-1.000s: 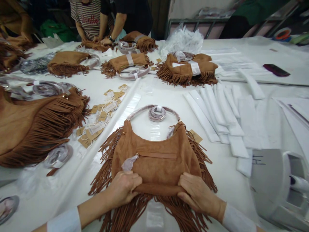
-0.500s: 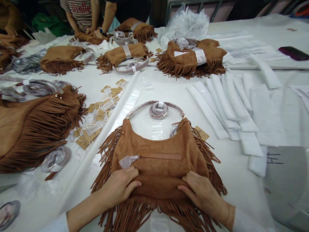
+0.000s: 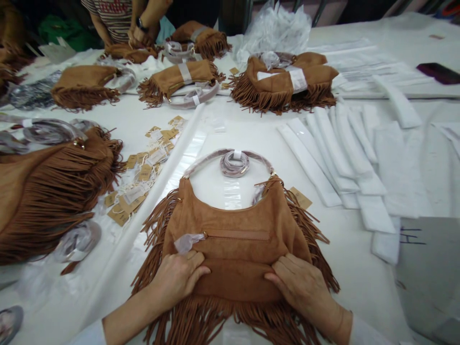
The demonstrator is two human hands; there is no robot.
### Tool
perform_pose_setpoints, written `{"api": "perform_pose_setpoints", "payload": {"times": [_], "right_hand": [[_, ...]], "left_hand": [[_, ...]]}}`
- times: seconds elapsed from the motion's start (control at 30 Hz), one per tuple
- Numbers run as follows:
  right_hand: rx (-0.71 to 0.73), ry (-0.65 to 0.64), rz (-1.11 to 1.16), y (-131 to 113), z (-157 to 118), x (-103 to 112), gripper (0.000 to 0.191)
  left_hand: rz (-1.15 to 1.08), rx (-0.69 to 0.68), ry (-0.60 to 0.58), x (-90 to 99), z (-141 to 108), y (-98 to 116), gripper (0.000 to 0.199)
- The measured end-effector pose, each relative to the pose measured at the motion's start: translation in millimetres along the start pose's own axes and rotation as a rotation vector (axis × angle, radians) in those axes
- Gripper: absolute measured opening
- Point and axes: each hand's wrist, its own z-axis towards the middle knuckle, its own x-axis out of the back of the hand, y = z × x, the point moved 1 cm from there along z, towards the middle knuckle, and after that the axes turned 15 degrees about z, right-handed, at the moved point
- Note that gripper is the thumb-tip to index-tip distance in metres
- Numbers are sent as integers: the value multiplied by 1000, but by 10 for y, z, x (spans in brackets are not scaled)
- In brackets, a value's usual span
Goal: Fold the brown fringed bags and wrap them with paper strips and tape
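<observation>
A brown suede fringed handbag [image 3: 233,220] lies in front of me, its wrapped handle arched away from me. Inside that arch rests a coiled strap [image 3: 234,164] in clear film. My left hand [image 3: 181,273] grips the lower left of the bag, fingers curled into a fold and thumb on the bottom panel. On the lower right, my right hand [image 3: 296,278] pinches the same fold. Between the hands runs a zipped pocket [image 3: 237,235], its pull wrapped in white tissue [image 3: 187,242]. A tan tag [image 3: 301,197] pokes out by the right-side fringe.
Another fringed bag [image 3: 53,187] lies at left beside a pile of tags [image 3: 132,191]. White folded strips [image 3: 334,153] spread at right, near a grey board [image 3: 429,268]. Several bags stand farther back, with crumpled plastic [image 3: 275,31]. A co-worker's hands [image 3: 138,36] work at the far side.
Both hands keep their hold on the bag, with the folded bottom panel drawn slightly flatter. The view has shifted a little; the co-worker's hands at the back have moved.
</observation>
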Motion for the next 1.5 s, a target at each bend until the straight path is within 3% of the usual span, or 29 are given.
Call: {"api": "perform_pose_setpoints", "payload": {"times": [0.17,0.3,0.43,0.63,0.77,0.93,1.03,1.2,1.3,1.4,1.5], "right_hand": [[-42,-83,129,70,-13,50,32],[-25,-120,205,71,-16,60,29],[-54,-91,169,56,-10,14,27],[-216,-179,66,70,19,-58,23],[-247,-211,54,90,29,-83,24],[-190,-141,70,103,42,-78,23],[-162,-110,99,113,55,-73,22],[-188,-132,90,123,60,-94,24],[-209,-146,71,115,53,-100,25],[-213,-147,57,93,47,-85,25],[-219,-148,42,58,38,-64,25]], "left_hand": [[-154,-150,84,-41,-33,-84,31],[-168,-165,47,8,-35,-75,28],[-28,-68,-24,76,1,2,30],[154,87,-96,143,113,105,30],[94,173,-94,166,44,77,29],[-113,235,-21,177,-146,25,24],[-108,277,12,132,-158,0,26],[-25,335,-46,46,-80,-48,33],[89,302,-21,128,-107,67,26],[294,224,149,297,-135,346,22],[349,-129,297,377,-40,650,34]]}}
